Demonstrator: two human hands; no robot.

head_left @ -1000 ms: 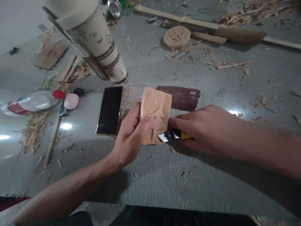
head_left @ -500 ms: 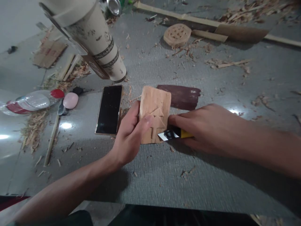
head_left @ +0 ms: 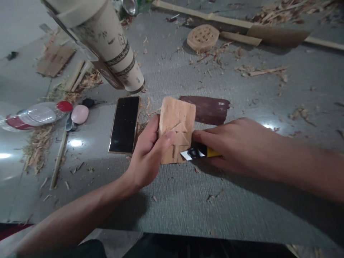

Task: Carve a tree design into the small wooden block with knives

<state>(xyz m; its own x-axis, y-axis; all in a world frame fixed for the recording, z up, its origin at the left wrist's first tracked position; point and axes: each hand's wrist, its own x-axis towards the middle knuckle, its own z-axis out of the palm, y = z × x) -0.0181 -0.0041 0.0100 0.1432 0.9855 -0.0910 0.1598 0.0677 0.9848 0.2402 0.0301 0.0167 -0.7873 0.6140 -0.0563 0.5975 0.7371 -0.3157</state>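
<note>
My left hand (head_left: 149, 152) grips a pale wooden block (head_left: 177, 113) by its left side, the thumb lying across its face. Shallow cuts in the wood form a shape like an arrow or a little house. In my right hand (head_left: 228, 143) is a utility knife (head_left: 199, 152) with a yellow and black body. Its blade lies at the lower right of the block, close to the carved lines; whether the tip bites into the wood I cannot tell. Behind the block lies a dark brown flat piece (head_left: 208, 109), partly covered by it.
A phone (head_left: 124, 123) lies left of my left hand, with a tall paper cup (head_left: 118, 46) behind it. Farther left are a plastic bottle (head_left: 40, 114) and a pink rounded object (head_left: 80, 114). A carved wooden disc (head_left: 202, 37), bamboo strips and shavings (head_left: 285, 10) lie toward the back.
Almost nothing differs. The view has shifted very slightly; both hands, the block and the knife keep the same positions relative to one another.
</note>
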